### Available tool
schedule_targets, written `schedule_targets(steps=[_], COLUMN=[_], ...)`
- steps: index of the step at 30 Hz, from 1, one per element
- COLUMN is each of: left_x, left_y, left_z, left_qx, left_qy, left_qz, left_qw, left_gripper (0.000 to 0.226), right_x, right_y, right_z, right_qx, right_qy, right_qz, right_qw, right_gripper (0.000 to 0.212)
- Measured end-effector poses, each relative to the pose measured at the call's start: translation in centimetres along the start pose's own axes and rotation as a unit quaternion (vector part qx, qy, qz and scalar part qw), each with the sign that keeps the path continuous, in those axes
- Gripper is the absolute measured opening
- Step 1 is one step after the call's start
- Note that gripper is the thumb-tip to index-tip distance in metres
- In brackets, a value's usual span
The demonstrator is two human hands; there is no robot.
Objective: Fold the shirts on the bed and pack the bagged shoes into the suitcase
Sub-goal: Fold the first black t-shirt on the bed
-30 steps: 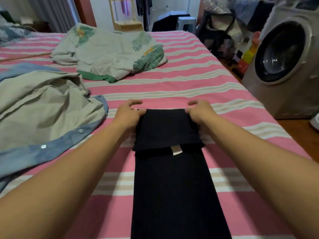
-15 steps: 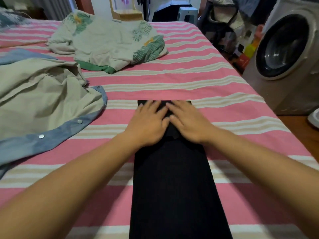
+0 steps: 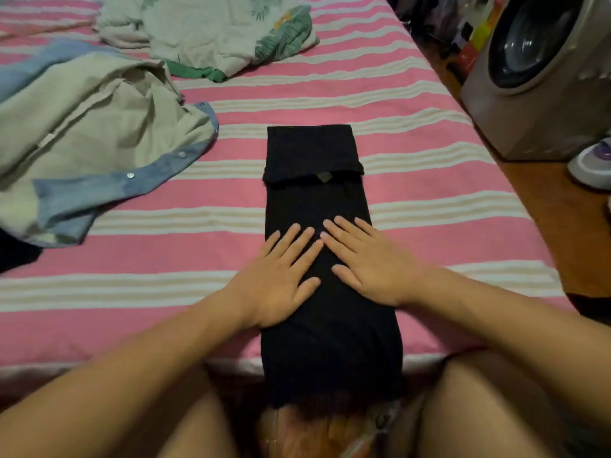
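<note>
Both hands, left hand and right hand, press flat and open on the black shirt, whose folded-over flap just beyond them could spring open if smoothing drags the cloth.

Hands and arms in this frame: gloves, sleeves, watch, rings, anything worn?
Nothing worn that shows. The left hand and the right hand are bare: no gloves, no rings visible. Both forearms are bare up to the frame edge: no sleeves, watch or wristband in view.

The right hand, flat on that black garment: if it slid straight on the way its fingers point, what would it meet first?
Probably the left hand: the right hand angles up and left, its fingertips already nearly touching the left fingertips on the black shirt.
</note>
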State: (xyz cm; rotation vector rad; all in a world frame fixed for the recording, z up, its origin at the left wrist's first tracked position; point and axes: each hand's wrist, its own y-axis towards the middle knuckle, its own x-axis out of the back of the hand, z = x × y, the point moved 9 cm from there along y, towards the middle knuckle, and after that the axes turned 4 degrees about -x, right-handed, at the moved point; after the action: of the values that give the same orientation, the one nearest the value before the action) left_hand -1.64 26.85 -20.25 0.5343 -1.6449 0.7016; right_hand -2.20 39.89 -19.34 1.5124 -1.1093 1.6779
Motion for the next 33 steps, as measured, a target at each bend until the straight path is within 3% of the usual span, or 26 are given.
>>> schedule_targets(steps=[4,9,13,16,20,23,25,27,28,30,31,33], left_x=[-3.5,-4.5,-3.6,-2.8,-1.8,-2.5,-0.8,2.3,3.9,6.0,5.8,3.7], left_y=[-10.3,-11.0,-11.2,-11.3,-13.8,-17.1,-18.7,-19.4,-19.2,-17.4,-16.0,-12.4], left_z=[-5.0,-5.3,-5.6,-5.7,-6.7,-9.7,-11.8,-12.2,-11.5,-8.7,-6.8,-3.3], left_qx=[-0.134,-0.132,-0.125,-0.113,-0.161,-0.226,-0.22,-0.162,-0.116,0.016,0.096,0.225], left_qy=[0.096,0.221,0.186,0.187,0.192,0.111,-0.091,-0.312,-0.405,-0.573,-0.629,-0.711], left_qz=[0.021,0.025,-0.036,-0.058,-0.036,0.03,0.049,0.004,-0.043,-0.137,-0.175,-0.184], left_qw=[0.986,0.966,0.974,0.974,0.967,0.967,0.97,0.936,0.906,0.808,0.751,0.641], left_gripper=[0.096,0.105,0.094,0.099,0.08,0.076,0.064,0.04,0.032,0.027,0.027,0.029], right_x=[-2.5,-4.1,-4.1,-3.1,-2.5,-3.1,-2.5,-1.0,0.1,2.7,3.6,4.2], right_y=[-11.5,-14.1,-13.8,-13.5,-15.6,-18.9,-20.8,-21.7,-21.3,-18.7,-16.9,-13.3], right_z=[5.8,6.9,6.6,6.9,6.3,7.6,9.4,9.9,9.4,6.6,4.6,1.5], right_qx=[0.105,0.159,0.139,0.132,0.135,0.169,0.164,0.101,0.054,-0.064,-0.133,-0.252], right_qy=[-0.036,-0.161,-0.152,-0.117,-0.092,-0.041,0.053,0.227,0.307,0.443,0.492,0.541], right_qz=[0.024,-0.003,-0.035,-0.043,-0.012,0.066,0.123,0.134,0.112,0.012,-0.04,-0.092], right_qw=[0.993,0.974,0.978,0.983,0.987,0.983,0.977,0.959,0.944,0.894,0.859,0.797], right_gripper=[0.086,0.105,0.097,0.078,0.072,0.077,0.079,0.076,0.064,0.027,0.018,0.027])
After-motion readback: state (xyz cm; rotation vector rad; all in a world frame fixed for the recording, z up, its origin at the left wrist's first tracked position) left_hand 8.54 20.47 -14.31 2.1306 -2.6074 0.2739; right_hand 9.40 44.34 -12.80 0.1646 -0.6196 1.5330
